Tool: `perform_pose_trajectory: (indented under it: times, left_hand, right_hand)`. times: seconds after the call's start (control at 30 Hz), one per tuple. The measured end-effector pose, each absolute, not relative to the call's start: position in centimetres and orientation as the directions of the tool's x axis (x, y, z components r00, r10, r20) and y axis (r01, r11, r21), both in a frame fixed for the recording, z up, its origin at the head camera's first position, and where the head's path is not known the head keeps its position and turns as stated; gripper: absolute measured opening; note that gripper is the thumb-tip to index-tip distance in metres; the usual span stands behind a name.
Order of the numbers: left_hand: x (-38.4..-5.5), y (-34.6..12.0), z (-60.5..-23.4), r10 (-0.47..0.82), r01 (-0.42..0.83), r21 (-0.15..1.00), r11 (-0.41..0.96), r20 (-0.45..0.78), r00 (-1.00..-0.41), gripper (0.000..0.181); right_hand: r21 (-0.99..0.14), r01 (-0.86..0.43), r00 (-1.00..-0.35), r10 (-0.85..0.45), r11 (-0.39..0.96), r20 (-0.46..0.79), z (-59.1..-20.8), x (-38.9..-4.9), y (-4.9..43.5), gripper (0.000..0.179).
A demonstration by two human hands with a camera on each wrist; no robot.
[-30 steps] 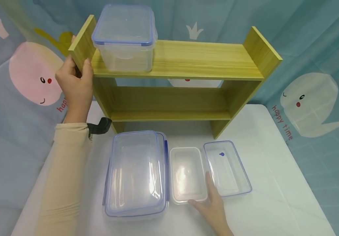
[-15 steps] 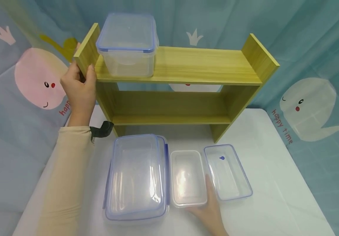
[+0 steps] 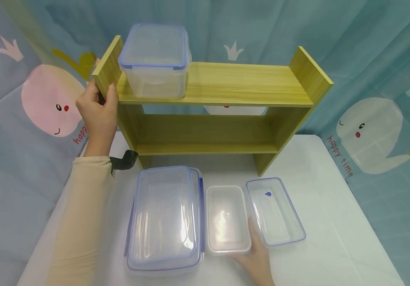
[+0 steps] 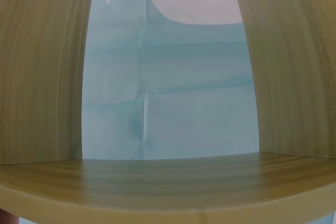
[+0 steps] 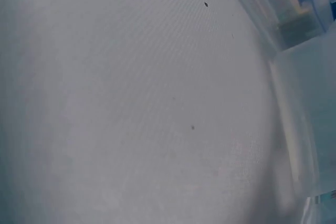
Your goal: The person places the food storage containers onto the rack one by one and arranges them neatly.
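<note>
In the head view my left hand (image 3: 99, 115) grips the left side panel of a wooden shelf (image 3: 247, 83), thumb on the inner face and fingers behind. On the white table, my right hand (image 3: 256, 256) holds the near right corner of a small frosted food container (image 3: 228, 218), with a finger along its right side and the thumb at its near edge. Parts of that hand are hidden by the container. In the left wrist view only the wooden shelf (image 4: 173, 182) shows clearly. The right wrist view has the frosted container (image 5: 310, 124) at its right edge.
A tall clear container (image 3: 154, 59) with a blue-rimmed lid stands on the shelf's top left. Left of the frosted container lies a large clear box (image 3: 165, 216) with blue clips; a clear blue-rimmed container (image 3: 276, 212) lies to its right. Patterned curtain (image 3: 376, 119) surrounds the table (image 3: 333, 238).
My right hand has closed in on the frosted container's near right corner, its thumb moving to the near edge. The whole scene has shifted down in view. My left hand keeps its grip.
</note>
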State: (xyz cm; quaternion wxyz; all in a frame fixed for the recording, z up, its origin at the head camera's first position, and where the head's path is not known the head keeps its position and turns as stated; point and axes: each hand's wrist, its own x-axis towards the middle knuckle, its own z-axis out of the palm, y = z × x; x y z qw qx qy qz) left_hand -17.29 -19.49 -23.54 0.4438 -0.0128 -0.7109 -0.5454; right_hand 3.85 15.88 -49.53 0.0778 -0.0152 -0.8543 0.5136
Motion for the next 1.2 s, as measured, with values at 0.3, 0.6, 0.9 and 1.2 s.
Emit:
perform_pose_trajectory:
  times: [0.3,0.6,0.9,1.2]
  left_hand:
    - [-17.0,-19.3,-23.5,-0.45,0.485,0.759,0.434,0.649,-0.614,0.024]
    - [-17.1,-19.3,-23.6,-0.462,0.481,0.758,0.441,0.651,-0.602,0.025]
    - [-17.1,-19.3,-23.5,-0.466,0.494,0.765,0.412,0.643,-0.607,0.024]
    - [-17.1,-19.2,-23.6,-0.463,0.51,0.748,0.426,0.664,-0.588,0.024]
  right_hand:
    - [-0.927,-0.198,-0.971,0.063,0.32,0.229,-49.7,4.0,16.3,0.105]
    - [-0.928,-0.191,-0.973,0.064,0.319,0.222,-49.5,3.8,16.3,0.107]
    - [-0.937,-0.15,-0.986,0.025,0.315,0.166,-50.0,3.7,15.4,0.106]
    - [-0.939,-0.033,-0.995,0.078,0.343,0.064,-50.6,3.6,14.7,0.118]
